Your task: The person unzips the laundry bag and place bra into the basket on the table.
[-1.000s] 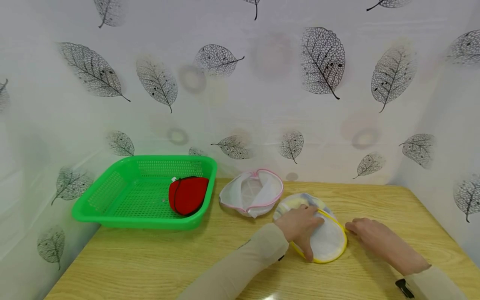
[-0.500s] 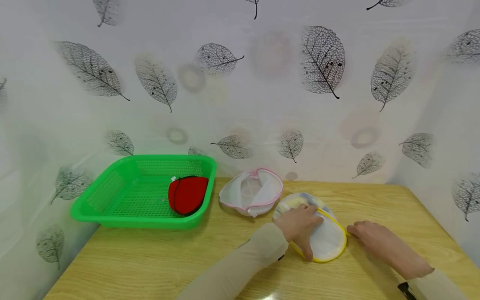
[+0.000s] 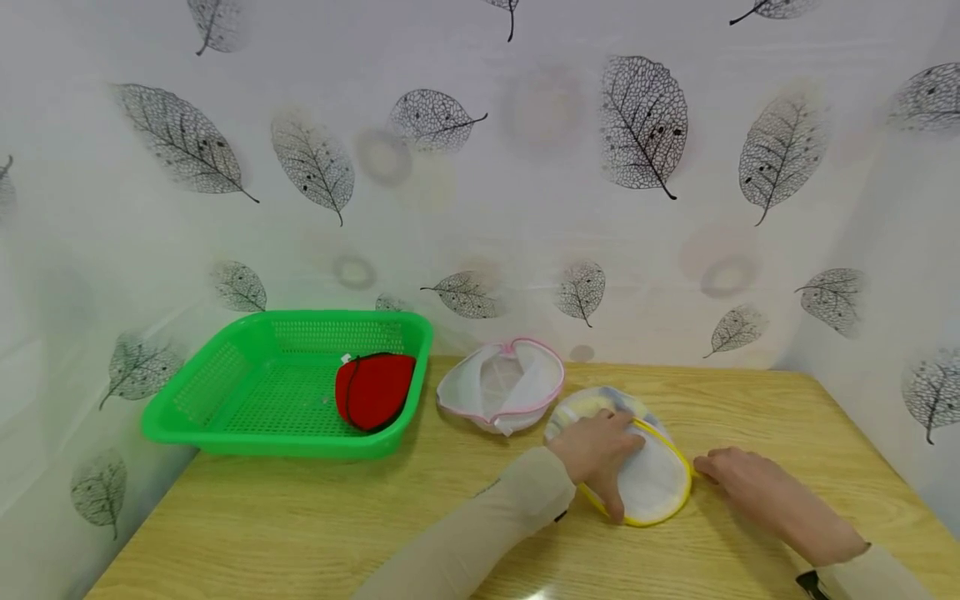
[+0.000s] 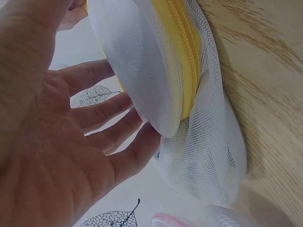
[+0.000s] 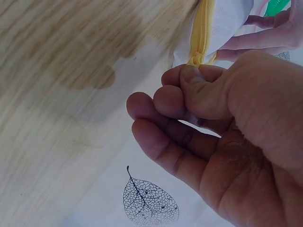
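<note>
zip end (image 5: 194, 60) pinched in right grip (image 3: 776, 504), bag (image 3: 656, 487) under spread-out left grip (image 3: 602, 457); guessing zip work, steady pull next

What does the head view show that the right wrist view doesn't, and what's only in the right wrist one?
Only the head view shows the red pouch and the beige sleeves.

Only the right wrist view shows the palm side of the right grip, its thumb pinching the yellow zip end.

Both show the yellow-trimmed mesh bag, left grip, wooden table and leaf-print sheet.
</note>
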A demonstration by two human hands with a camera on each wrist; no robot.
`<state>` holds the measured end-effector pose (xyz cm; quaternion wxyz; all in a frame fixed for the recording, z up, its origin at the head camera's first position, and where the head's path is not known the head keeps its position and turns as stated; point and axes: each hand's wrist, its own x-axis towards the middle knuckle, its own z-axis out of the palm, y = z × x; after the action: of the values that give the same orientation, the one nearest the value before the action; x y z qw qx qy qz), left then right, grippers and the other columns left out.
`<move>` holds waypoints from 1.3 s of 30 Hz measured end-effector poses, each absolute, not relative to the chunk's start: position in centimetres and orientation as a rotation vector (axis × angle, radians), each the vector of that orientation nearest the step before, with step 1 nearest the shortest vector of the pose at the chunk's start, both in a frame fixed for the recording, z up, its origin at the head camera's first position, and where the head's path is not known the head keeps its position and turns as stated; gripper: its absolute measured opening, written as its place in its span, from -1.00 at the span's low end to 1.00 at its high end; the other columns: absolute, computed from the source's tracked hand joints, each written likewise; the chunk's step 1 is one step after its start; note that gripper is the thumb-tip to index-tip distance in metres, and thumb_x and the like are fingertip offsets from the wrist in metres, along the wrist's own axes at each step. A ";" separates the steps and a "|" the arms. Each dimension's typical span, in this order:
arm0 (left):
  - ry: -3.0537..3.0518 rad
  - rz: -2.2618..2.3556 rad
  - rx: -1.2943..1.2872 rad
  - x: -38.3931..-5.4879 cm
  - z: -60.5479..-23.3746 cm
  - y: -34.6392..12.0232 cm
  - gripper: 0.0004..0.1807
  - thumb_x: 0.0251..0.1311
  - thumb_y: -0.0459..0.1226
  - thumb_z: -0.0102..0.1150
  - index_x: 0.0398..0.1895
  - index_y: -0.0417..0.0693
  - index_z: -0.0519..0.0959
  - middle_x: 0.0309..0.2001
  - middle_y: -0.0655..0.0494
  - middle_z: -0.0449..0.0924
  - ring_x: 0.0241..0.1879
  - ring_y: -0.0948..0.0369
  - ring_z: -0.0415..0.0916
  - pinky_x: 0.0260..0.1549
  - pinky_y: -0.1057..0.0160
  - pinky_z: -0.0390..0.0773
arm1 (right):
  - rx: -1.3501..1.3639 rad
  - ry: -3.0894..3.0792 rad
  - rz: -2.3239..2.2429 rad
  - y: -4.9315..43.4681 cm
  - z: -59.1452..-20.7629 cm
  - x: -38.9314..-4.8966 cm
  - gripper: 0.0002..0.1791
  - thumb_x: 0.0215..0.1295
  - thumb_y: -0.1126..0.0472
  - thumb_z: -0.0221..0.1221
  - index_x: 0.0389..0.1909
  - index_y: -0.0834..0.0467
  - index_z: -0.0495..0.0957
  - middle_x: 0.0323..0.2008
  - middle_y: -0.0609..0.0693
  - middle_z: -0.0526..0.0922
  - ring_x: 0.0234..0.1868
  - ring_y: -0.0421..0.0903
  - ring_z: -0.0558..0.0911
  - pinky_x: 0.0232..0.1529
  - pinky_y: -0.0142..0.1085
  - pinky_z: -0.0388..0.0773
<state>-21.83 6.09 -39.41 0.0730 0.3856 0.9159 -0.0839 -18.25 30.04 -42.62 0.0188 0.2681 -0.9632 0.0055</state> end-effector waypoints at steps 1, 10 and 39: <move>2.752 -0.248 1.157 -21.8 -39.4 6.1 0.06 -0.31 0.38 0.56 0.41 0.48 0.41 0.44 0.34 0.25 0.32 0.30 0.32 0.11 0.32 0.57 | 0.834 -2.989 0.017 30.0 -42.6 -18.3 -0.74 0.20 0.38 0.31 -0.47 -0.03 0.49 -0.52 -0.23 0.55 -0.48 -0.24 0.53 -0.51 -0.30 0.45; 2.757 -0.259 1.167 -21.8 -39.4 6.0 0.07 -0.29 0.38 0.55 0.43 0.47 0.39 0.45 0.32 0.25 0.33 0.31 0.32 0.11 0.34 0.57 | 0.877 -2.969 0.047 30.1 -42.7 -18.2 -0.71 0.21 0.40 0.28 -0.51 -0.03 0.44 -0.57 -0.24 0.48 -0.52 -0.30 0.45 -0.52 -0.32 0.39; 2.785 -0.237 1.166 -21.7 -39.6 6.0 0.01 -0.31 0.39 0.54 0.36 0.47 0.45 0.32 0.32 0.35 0.24 0.30 0.35 0.05 0.30 0.56 | 0.772 -3.058 0.088 29.4 -42.7 -16.7 -0.68 0.29 0.39 0.22 -0.53 -0.03 0.39 -0.59 -0.21 0.39 -0.53 -0.28 0.42 -0.54 -0.30 0.38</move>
<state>-21.69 6.03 -39.62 0.0565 0.3845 0.9181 -0.0781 -16.74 29.44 -42.70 -0.0066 0.2447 -0.9692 0.0277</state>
